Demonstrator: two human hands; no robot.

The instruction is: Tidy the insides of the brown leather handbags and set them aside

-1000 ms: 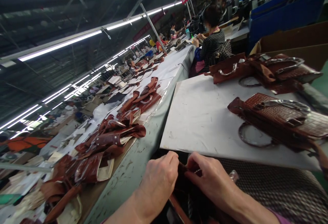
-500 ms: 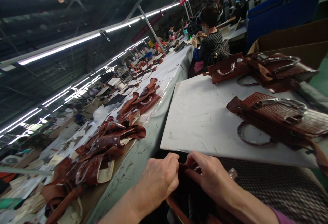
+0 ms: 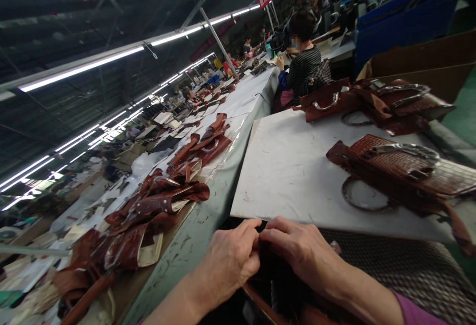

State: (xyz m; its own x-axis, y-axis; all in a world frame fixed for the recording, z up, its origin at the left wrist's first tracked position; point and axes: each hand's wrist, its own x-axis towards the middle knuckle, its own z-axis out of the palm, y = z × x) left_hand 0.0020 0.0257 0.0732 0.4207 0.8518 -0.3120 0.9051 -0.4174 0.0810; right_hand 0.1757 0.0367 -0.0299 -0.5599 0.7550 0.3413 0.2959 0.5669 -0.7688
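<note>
My left hand [image 3: 228,260] and my right hand [image 3: 297,250] meet at the bottom centre, fingers curled and pinching a dark brown leather piece [image 3: 271,285] held low in front of me, just below the near edge of a white board [image 3: 290,166]. The fingertips of both hands touch each other over the piece. A brown strap edge [image 3: 260,302] shows beneath my hands. Most of the piece is hidden by my hands and by shadow.
Two brown crocodile-pattern handbags [image 3: 401,171] [image 3: 375,102] with metal ring handles lie on the white board. Heaps of brown leather parts [image 3: 148,216] run along the long green table [image 3: 208,206] at left. A seated person in a striped top [image 3: 303,65] works farther down.
My two hands have drawn closer together, so the fingertips now touch over the leather piece. The view has shifted slightly.
</note>
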